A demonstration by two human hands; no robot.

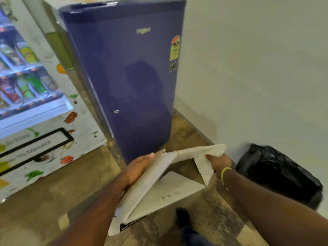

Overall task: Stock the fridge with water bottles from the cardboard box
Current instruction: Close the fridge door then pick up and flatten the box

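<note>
Head view, box: a flattened, pale white cardboard box [159, 185] with splayed flaps sits low in the centre of the frame, held off the floor between both hands, just in front of the fridge's foot.
Head view, fridge: a tall dark-blue single-door fridge [127, 77] stands upper centre, door closed, a small round lock near its left edge.
Left hand: the left hand [140, 166] lies flat along the left panel, thumb up at the top edge, fingers pressed against the card.
Right hand: the right hand [219, 164] pinches the right flap near its upper corner; a yellow-green wristband [224, 173] rings the wrist.
Bottles: no water bottles show anywhere; the box looks collapsed, so I judge it empty and the stocking likely done.
Risk, flaps: the loose lower flap could catch the dark shoe [182, 217] at the bottom centre and trip the person.
Risk, grip: a two-point hold on limp card may let a panel swing into the fridge door.
Risk, bin: the black plastic bag [278, 174] at lower right is close; a swung corner might tear it.
Count: one box, one fridge, one lit snack vending machine [32, 96] at left, one bag, two hands, zero bottles.
</note>
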